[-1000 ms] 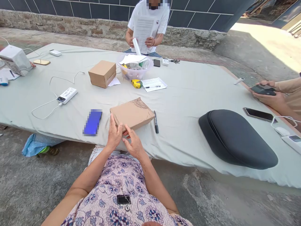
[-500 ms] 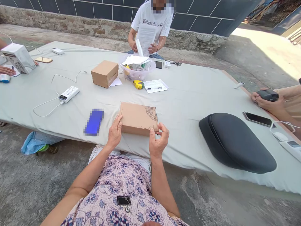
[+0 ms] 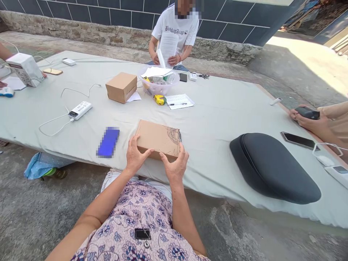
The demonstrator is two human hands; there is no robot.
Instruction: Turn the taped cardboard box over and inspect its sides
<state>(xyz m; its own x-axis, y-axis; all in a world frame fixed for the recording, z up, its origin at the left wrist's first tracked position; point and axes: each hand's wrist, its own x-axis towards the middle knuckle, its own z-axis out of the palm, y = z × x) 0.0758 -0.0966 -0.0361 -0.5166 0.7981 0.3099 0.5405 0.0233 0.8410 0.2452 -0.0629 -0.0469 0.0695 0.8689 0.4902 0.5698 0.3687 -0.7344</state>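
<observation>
A flat brown cardboard box (image 3: 154, 135) lies on the cloth-covered table (image 3: 212, 119) right in front of me. Dark scribbled lines mark the right part of its lid. My left hand (image 3: 136, 156) grips the box's left end, its thumb along the near edge. At the other end, my right hand (image 3: 175, 163) holds the right front corner, thumb at the near side and fingers along the right side. The box's underside is hidden. Left of my left hand lies a blurred blue rectangle (image 3: 108, 142).
A white power bank (image 3: 80, 110) with a cable lies left. Farther back are another cardboard box (image 3: 121, 87), a plastic basket (image 3: 156, 86), a yellow tape measure (image 3: 159, 99) and paper (image 3: 179, 102). A black padded seat (image 3: 274, 166) lies right. Several people sit around the table.
Both thumbs have moved inward along the box's near edge, and my right fingers now lie along its right side. The box stays on the table, turned slightly.
</observation>
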